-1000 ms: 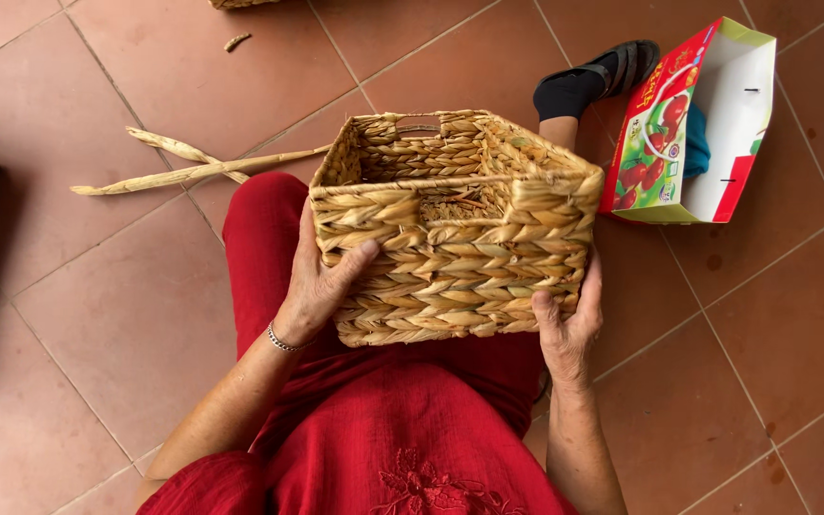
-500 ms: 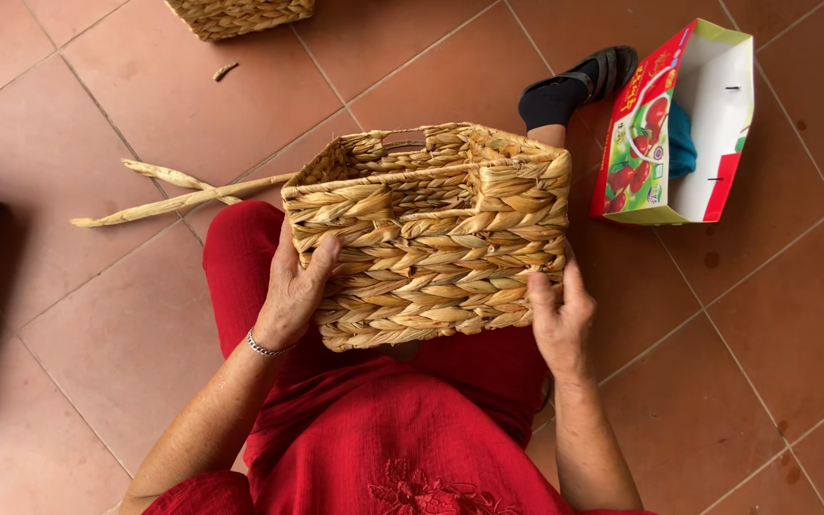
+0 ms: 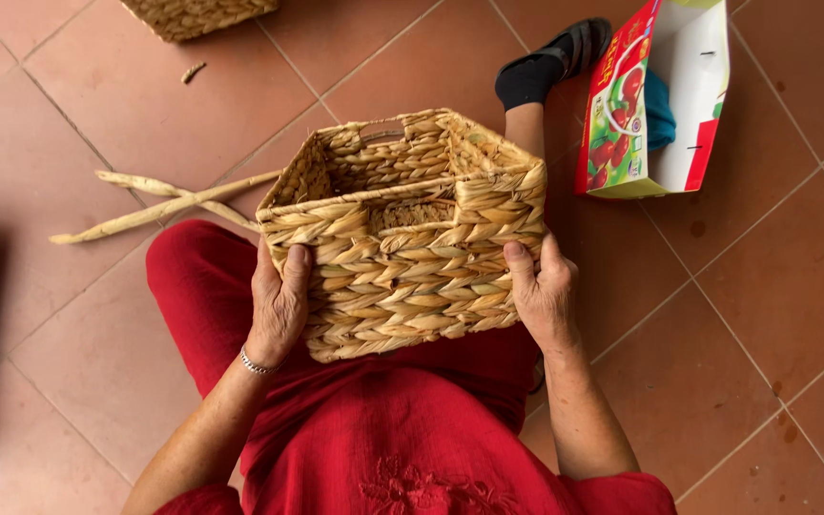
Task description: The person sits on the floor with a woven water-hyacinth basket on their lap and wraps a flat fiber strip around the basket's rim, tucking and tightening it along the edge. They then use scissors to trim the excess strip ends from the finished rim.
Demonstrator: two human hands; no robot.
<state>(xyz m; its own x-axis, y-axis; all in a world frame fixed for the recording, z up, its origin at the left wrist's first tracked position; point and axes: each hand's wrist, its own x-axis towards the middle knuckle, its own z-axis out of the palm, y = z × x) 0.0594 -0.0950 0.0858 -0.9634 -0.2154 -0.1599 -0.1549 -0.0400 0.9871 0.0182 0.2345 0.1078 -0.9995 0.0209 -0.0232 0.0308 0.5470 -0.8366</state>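
Both hands, my left hand [image 3: 278, 305] and right hand [image 3: 541, 291], gripped the woven basket [image 3: 402, 238] on my lap. I judged it mid-inspection; turning it needed a firm two-sided hold.

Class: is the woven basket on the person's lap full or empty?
Empty: the woven basket shows only bare woven inner walls, though its floor is partly hidden.

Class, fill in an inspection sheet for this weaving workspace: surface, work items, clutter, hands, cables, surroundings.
Surface: terracotta tile floor, small dark spots.
Work items: rectangular woven basket on the lap, opening tilted away.
Clutter: dried fibre stalks on the floor beside the red-clad leg; open cardboard box with blue cloth inside.
Hands: left hand and right hand each grip a side of the basket; bracelet on left wrist.
Cables: nothing seen.
Surroundings: second woven basket at top edge; dark object at left edge, unclear.
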